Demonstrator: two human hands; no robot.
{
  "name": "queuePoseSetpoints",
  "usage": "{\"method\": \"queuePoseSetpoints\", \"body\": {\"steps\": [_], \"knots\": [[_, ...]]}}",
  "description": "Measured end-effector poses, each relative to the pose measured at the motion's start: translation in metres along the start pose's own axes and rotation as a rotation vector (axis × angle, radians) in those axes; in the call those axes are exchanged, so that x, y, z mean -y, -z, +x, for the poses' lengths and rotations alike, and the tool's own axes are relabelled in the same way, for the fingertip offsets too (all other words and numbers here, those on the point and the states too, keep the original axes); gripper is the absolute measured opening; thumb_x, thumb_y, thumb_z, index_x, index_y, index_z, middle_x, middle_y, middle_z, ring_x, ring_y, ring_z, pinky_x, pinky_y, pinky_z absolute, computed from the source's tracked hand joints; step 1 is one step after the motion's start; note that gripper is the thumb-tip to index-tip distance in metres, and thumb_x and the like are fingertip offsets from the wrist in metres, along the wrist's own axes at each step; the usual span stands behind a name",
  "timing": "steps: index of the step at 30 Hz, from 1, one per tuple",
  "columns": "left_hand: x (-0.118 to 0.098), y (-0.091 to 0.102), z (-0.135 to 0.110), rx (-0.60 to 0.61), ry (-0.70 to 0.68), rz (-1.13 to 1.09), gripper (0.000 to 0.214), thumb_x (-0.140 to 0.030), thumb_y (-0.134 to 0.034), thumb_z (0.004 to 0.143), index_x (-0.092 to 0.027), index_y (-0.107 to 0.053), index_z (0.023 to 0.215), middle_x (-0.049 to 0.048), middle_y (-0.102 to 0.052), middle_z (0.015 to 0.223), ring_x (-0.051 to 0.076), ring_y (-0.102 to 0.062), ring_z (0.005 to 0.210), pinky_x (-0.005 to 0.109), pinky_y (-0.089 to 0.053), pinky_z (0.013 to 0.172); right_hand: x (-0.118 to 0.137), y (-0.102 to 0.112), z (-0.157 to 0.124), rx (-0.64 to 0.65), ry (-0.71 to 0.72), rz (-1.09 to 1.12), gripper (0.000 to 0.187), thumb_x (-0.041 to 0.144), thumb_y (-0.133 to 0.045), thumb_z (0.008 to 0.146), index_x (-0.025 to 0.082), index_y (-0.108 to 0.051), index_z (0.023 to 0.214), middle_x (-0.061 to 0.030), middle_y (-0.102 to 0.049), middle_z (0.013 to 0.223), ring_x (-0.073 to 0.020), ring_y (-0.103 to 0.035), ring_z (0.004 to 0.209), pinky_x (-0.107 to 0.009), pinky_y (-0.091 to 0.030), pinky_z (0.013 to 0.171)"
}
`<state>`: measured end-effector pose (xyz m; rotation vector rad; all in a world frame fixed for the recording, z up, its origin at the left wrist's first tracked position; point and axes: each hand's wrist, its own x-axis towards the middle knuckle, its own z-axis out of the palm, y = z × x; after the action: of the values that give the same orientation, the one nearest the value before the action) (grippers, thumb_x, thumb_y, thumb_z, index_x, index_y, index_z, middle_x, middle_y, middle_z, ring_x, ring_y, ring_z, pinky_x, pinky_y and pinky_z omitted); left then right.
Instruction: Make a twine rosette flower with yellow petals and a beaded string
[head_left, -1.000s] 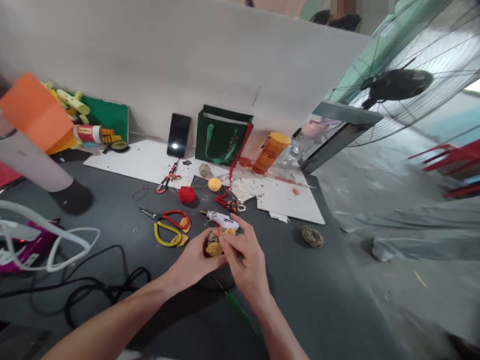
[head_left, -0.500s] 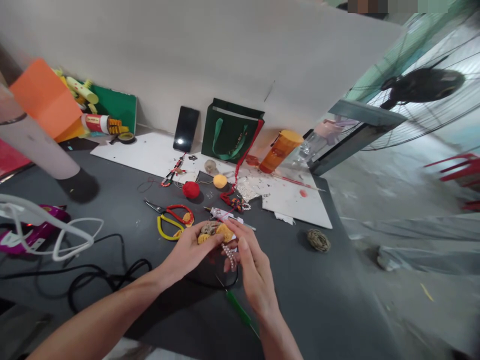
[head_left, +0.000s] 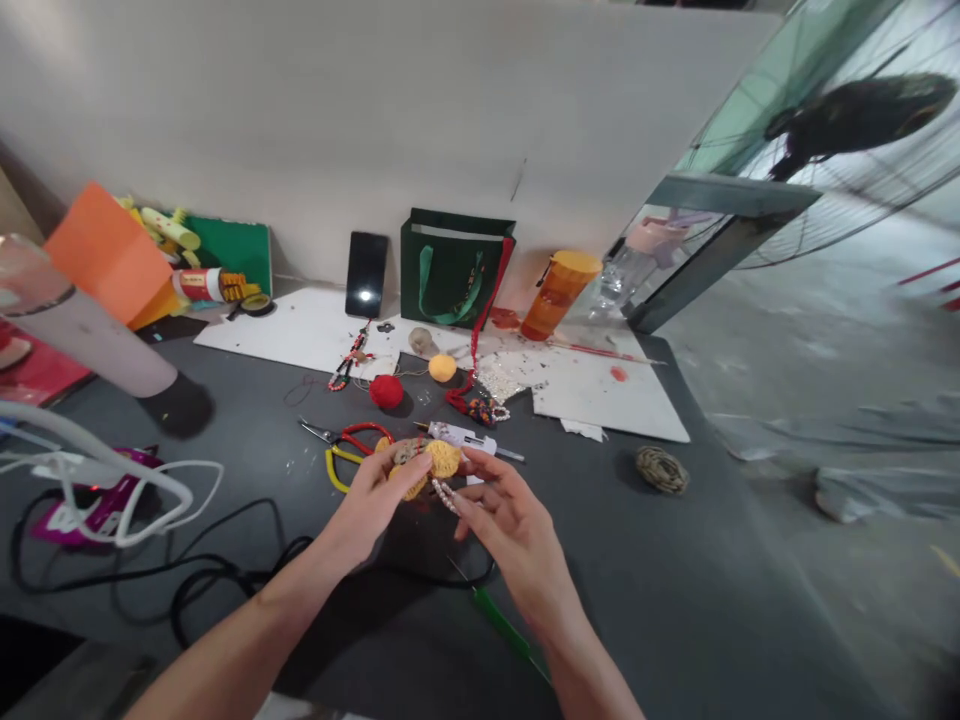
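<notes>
Your left hand (head_left: 364, 512) pinches the yellow piece (head_left: 444, 459) above the middle of the worktop (head_left: 637, 590), thumb on top, probably to steady it. Your right hand (head_left: 517, 515) appears to pinch the beads (head_left: 444, 493) at its near right side, perhaps keeping the strand clear. The green tool (head_left: 499, 618) lies near, 2 balls, red (head_left: 386, 391) and yellow (head_left: 442, 368), far, likely leaving your fingers room.
</notes>
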<state>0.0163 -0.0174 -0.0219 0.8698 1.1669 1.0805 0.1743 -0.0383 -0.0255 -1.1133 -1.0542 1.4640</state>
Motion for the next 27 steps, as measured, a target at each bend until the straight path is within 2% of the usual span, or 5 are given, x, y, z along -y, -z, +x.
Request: {"method": "queuePoseSetpoints", "body": {"steps": [7,14,20,25,27], "knots": [[-0.006,0.006,-0.001,-0.051,-0.457,0.566,0.021,-0.032,-0.057,0.089,-0.017,-0.068,0.097,0.0073,-0.066,0.096,0.02,-0.062,0.088,0.029,-0.048,0.08,-0.002,0.002,0.004,0.035,-0.035,0.155,0.044,0.029,-0.081,0.07,0.022,-0.065,0.11,-0.0041,-0.064,0.092,-0.0152,-0.062,0.078,-0.026,-0.057,0.061],[-0.006,0.016,-0.008,-0.365,-0.926,0.742,0.021,-0.023,-0.059,0.087,-0.02,-0.064,0.107,0.0073,-0.067,0.104,0.021,-0.061,0.101,0.031,-0.048,0.09,0.0,0.006,0.009,0.062,-0.016,0.16,0.037,0.036,-0.076,0.075,0.021,-0.066,0.107,-0.0088,-0.066,0.108,-0.0194,-0.064,0.093,-0.032,-0.058,0.071],[-0.011,0.024,-0.002,-0.333,-0.614,0.444,0.037,-0.047,-0.052,0.09,-0.021,-0.062,0.113,0.0075,-0.068,0.105,0.022,-0.063,0.097,0.03,-0.051,0.085,-0.002,0.001,0.01,0.101,0.018,0.091,0.027,0.034,-0.068,0.081,0.018,-0.066,0.103,-0.0048,-0.068,0.091,-0.0149,-0.064,0.075,-0.025,-0.052,0.057],[-0.007,0.016,-0.005,-0.209,-0.519,0.458,0.042,-0.053,-0.055,0.086,-0.02,-0.063,0.11,0.0085,-0.069,0.105,0.025,-0.063,0.101,0.031,-0.052,0.085,-0.004,-0.006,0.005,0.154,0.21,-0.009,0.035,0.026,-0.07,0.079,0.02,-0.063,0.112,-0.0088,-0.068,0.114,-0.0216,-0.063,0.106,-0.036,-0.053,0.086],[-0.004,0.014,-0.008,-0.154,-0.528,0.524,0.039,-0.051,-0.057,0.086,-0.019,-0.062,0.108,0.0099,-0.066,0.11,0.026,-0.061,0.106,0.033,-0.05,0.088,-0.003,-0.008,0.003,0.171,0.218,-0.029,0.033,0.026,-0.069,0.079,0.019,-0.063,0.111,-0.0088,-0.069,0.114,-0.0216,-0.063,0.105,-0.037,-0.052,0.087]]}}
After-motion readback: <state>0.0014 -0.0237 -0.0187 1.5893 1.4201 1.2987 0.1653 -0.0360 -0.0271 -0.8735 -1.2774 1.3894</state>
